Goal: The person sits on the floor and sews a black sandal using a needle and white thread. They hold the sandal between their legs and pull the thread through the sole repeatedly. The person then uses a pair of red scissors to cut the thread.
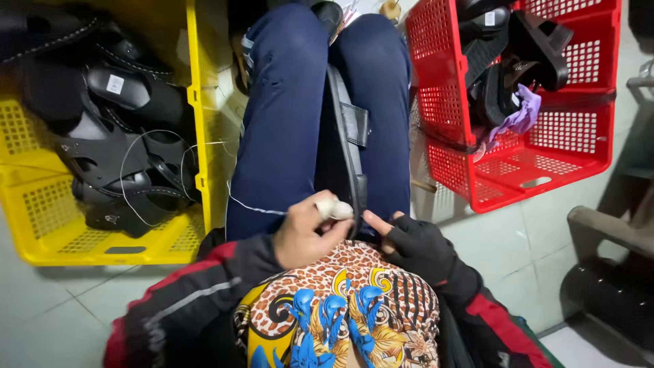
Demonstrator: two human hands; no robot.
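A black sandal [346, 146] stands on edge between my knees, clamped by my blue-trousered legs. My left hand [308, 230], with white tape wrapped on a fingertip, pinches at the sandal's near end; a thin white thread [253, 208] runs from it to the left. My right hand [412, 244] wears a black fingerless glove and rests against the sandal's near end from the right, its bare forefinger pointing at the left hand. No needle can be made out.
A yellow crate [197, 123] at the left holds several black sandals. A red crate [518, 170] at the right holds more sandals and a purple cloth [519, 116]. A dark bench edge [610, 232] stands at far right on the tiled floor.
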